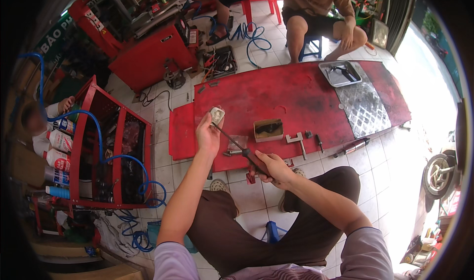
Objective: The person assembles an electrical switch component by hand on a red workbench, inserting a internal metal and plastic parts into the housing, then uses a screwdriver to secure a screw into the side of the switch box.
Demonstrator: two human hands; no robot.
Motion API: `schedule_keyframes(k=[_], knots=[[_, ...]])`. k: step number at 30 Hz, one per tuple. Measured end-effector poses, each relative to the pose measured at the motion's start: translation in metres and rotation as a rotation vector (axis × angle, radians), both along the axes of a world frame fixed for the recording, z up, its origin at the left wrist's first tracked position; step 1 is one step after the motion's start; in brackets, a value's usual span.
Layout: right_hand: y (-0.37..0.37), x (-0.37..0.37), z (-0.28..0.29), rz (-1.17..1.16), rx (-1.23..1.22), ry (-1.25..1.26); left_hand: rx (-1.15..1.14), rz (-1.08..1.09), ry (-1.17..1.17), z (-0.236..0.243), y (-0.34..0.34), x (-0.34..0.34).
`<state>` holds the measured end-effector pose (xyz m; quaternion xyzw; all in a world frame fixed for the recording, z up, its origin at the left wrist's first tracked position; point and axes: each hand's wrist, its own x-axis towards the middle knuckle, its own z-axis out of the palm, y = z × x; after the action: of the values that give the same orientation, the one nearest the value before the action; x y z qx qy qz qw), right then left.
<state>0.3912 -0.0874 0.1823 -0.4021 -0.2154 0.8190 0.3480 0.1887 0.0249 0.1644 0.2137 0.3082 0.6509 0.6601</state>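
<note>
Your left hand (207, 134) is closed around a small pale metal part (217, 115), pinched between thumb and fingers and held up over the near edge of the red table (276, 94). Your right hand (274, 169) is wrapped shut around the dark handle of a long screwdriver (237, 144), whose thin shaft runs up and left so that its tip meets the part.

The part looks rigid and light, likely cast metal, so it should not crush or bend; it is small and may be oily, so it could twist out of a loose pinch when the tool presses on it. Hold it by its outer edges, with your thumb bracing the side opposite the tip. The screwdriver is stiff and slim; keep your grip on the handle, not the shaft. Loose bolts (302, 149) and a small open box (268, 130) lie on the table just beyond.
</note>
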Motion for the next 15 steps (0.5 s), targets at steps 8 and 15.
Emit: schedule_keyframes(k=[8,15], knots=[[-0.003,-0.007,-0.014,-0.132,0.359,-0.347,-0.020,0.058,0.042,-0.004,0.000,0.005],[-0.004,-0.002,-0.012,-0.079,-0.069,0.121,-0.018,0.094,-0.011,-0.005,-0.004,0.008]])
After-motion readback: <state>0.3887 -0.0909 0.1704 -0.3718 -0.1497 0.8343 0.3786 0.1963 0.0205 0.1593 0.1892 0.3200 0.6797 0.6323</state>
